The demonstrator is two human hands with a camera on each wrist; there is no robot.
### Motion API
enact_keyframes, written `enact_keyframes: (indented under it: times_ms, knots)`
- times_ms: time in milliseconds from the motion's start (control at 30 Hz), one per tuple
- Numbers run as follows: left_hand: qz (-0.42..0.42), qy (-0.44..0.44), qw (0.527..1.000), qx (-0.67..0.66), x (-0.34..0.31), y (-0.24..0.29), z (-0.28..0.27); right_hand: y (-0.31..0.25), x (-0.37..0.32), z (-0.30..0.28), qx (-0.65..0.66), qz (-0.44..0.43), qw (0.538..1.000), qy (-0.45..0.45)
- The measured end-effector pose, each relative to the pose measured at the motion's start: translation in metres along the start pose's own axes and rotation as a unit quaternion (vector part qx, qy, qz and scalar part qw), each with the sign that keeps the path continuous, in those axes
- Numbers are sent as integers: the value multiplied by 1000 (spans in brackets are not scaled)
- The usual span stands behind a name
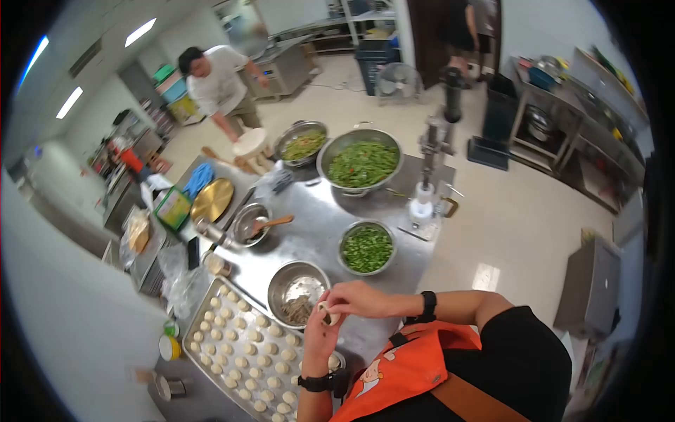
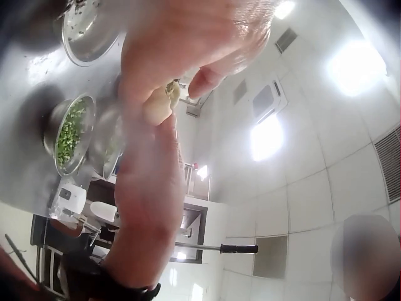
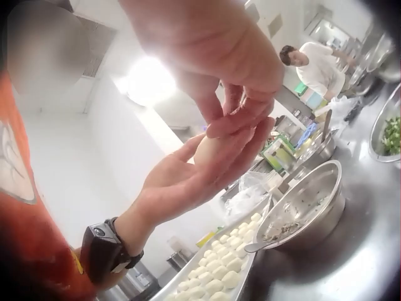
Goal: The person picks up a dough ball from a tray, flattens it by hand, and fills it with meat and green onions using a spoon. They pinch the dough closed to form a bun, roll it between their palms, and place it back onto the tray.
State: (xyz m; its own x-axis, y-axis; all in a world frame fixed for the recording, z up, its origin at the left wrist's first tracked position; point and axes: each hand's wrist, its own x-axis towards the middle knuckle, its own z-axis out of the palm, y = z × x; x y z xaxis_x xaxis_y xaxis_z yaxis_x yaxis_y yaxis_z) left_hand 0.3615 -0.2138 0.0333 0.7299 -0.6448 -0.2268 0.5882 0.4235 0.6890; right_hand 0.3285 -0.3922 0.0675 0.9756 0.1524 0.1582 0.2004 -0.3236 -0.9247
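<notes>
A small white dough wrapper with dark filling [image 1: 329,318] is between both hands, just past the near rim of a steel bowl. My left hand [image 1: 320,343] holds it from below in curled fingers. From above, my right hand [image 1: 360,299] pinches its edge with thumb and fingertips. Green-flecked filling shows at the opening of the dough [image 2: 160,105] in the left wrist view. Seen from the right wrist, the dough's smooth outer side [image 3: 210,150] bulges beside the left palm. The steel bowl [image 1: 273,290] contains brownish filling [image 1: 298,310], and a spoon handle [image 3: 255,247] sticks out over its rim.
A metal tray [image 1: 188,346] of many dough pieces [image 1: 251,347] lies left of the hands. Beyond are a bowl of chopped greens [image 1: 367,247], larger greens pans [image 1: 362,165] and a bowl with a wooden utensil [image 1: 274,222]. Another person [image 1: 218,81] stands across the table.
</notes>
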Motion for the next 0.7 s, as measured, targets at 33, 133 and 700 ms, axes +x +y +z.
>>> enact_keyframes:
  times_ms: [33,133,700]
  knots:
    - [19,-18,998,54,-3,-4,-4,0,-5,2,-51,-54,997,23]
    - [1,19,1000,16,-11,0,23,-5,-17,-1,-67,-74,994,42]
    - [-67,-91,992,-56,-22,15,9,-11,-29,12,-9,-45,993,109]
